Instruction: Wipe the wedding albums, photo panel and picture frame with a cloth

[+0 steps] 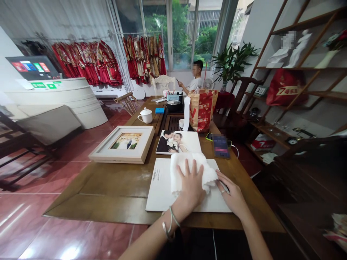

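A white photo panel [159, 196] lies on the wooden table in front of me, with a small printed label near its left edge. On it is a folded white cloth [176, 162]. My left hand [191, 180] presses down on the cloth, palm flat and fingers spread. At the panel's right edge, my right hand [230, 193] grips the side, its fingertips close to the cloth's corner; its thumb is hard to make out. Just beyond the panel lies a photo print [189, 142] of a couple. To the left rests a thick white-framed picture [146, 144].
A phone [221, 146] with a white cable lies at right. Farther back stand a red paper bag [203, 108], a lidded white cup [145, 115], a blue box [159, 110] and a dark pot [173, 104]. A person [195, 81] sits at the far end.
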The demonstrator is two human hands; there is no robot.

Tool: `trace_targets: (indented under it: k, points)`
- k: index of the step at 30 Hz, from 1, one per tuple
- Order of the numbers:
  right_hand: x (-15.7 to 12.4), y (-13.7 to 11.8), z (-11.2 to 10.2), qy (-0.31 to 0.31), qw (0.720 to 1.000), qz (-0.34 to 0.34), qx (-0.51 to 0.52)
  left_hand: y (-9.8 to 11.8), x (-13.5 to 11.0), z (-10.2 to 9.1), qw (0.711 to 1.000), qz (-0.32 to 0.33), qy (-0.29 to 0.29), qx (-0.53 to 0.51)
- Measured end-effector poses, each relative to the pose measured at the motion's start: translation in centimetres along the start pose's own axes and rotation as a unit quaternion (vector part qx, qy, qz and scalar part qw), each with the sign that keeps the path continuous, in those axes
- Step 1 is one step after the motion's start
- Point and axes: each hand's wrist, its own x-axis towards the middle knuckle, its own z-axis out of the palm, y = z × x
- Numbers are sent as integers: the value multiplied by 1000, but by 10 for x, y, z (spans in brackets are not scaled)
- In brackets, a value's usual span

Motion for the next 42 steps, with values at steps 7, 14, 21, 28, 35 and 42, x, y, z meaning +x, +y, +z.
trace_targets:
  k: [7, 14, 21, 28, 35, 42]
  points:
    - [0, -2, -1, 2, 1000, -22, 14, 20, -74, 8, 995, 76, -55, -19]
    - [0, -1, -2, 1, 999, -27, 40, 24, -72, 5, 993, 78, -65, -57]
    - [-3, -2, -1, 7, 1000, 7, 2, 27, -3, 6, 1000, -8, -13, 10]
    - [0, 10, -1, -2, 999, -27, 36, 43, -41, -3, 995, 29, -92, -8]
    - [0, 1, 1, 1, 999, -27, 42, 9, -63, -11, 985, 87, -83, -120]
    - [-1, -4, 3, 18, 1000, -16, 18, 3, 6, -27, 991, 61, -27, -116]
